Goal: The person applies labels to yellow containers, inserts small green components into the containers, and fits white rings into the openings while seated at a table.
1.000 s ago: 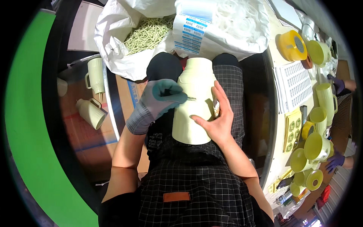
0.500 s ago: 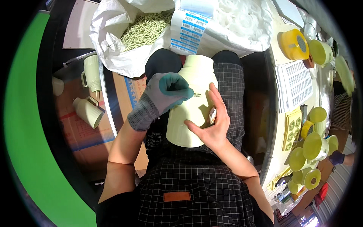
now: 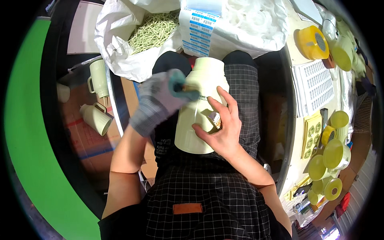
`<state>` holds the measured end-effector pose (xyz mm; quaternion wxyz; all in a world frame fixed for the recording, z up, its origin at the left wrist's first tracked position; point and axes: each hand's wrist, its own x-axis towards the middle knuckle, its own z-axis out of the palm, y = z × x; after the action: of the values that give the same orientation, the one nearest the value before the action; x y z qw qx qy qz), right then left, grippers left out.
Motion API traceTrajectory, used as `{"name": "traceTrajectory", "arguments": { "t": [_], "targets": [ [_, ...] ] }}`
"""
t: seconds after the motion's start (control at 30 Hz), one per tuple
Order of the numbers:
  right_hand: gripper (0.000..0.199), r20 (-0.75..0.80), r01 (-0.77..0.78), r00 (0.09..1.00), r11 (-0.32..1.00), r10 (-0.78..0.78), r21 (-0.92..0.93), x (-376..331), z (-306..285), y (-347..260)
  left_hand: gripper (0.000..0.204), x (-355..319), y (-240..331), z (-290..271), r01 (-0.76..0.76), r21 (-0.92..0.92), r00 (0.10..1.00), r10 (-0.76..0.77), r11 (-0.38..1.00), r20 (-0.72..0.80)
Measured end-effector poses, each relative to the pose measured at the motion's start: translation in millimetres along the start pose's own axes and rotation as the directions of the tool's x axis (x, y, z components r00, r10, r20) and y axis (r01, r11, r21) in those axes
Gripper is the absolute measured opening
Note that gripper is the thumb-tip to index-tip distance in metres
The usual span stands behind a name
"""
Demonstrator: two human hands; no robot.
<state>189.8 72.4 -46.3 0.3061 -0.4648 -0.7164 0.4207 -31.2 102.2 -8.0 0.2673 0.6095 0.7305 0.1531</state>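
A pale cream-green flask body (image 3: 192, 134) lies along my lap, neck pointing away, with a small dark printed line near its middle. My left hand (image 3: 166, 94), in a grey glove with teal fingertips, is over the flask's left side beside that print. Motion smears its fingers, so what they hold, if anything, cannot be made out. Bare, my right hand (image 3: 226, 128) rests on the flask's right side, thumb and forefinger apart against the surface. Tucked under its curled fingers is a small crumpled white-and-orange piece (image 3: 215, 119); its kind is unclear.
White sacks ahead hold pale green sticks (image 3: 154, 34) and clear rings (image 3: 252, 20). A label sheet (image 3: 198, 34) hangs between them. Two handled jugs (image 3: 96, 118) (image 3: 99, 78) lie at left. The right bench bears yellow tape (image 3: 314, 42), label sheets (image 3: 314, 86) and several cups (image 3: 334, 154).
My left hand has moved left off the print, baring more of it. The right fingers have shifted left across the flask, and the crumpled piece with them.
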Motion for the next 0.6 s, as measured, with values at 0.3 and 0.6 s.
{"name": "traceTrajectory", "arguments": {
  "t": [0.3,0.6],
  "targets": [
    [0.061,0.016,0.366,0.931,0.930,-0.365,-0.038,-17.0,12.5,-14.9,0.031,66.0,0.0,-5.1,-0.071,-0.439,0.965,0.173,0.896,0.197],
    [0.020,-0.483,-0.172,0.827,0.948,0.286,0.267,-65.9,-159.6,75.5,0.039,81.1,-63.2,40.9,0.060,-0.545,0.962,0.098,0.836,0.256]
  ]
}}
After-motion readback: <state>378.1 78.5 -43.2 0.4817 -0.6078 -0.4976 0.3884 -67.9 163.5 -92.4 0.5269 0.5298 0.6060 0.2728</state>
